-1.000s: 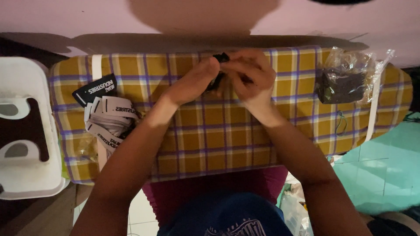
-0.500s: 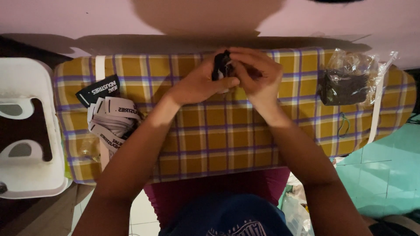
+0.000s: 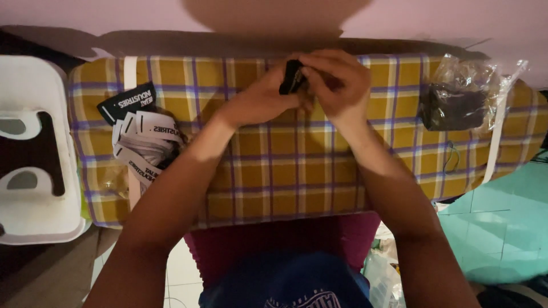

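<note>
Both hands, left hand (image 3: 260,102) and right hand (image 3: 337,85), now pinch the small black piece (image 3: 292,77) upright above the checked board's (image 3: 285,165) far edge, lifted since 1 second ago, so they're mid-fiddle.

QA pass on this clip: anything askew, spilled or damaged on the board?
Nothing damaged or spilled. The pile of black-and-white printed fabric labels lies loosely fanned, not squared, at the left of the yellow checked padded board. The crinkled clear plastic bag of dark items sits at its right end. Both hands, left hand and right hand, pinch a small black piece.
</note>
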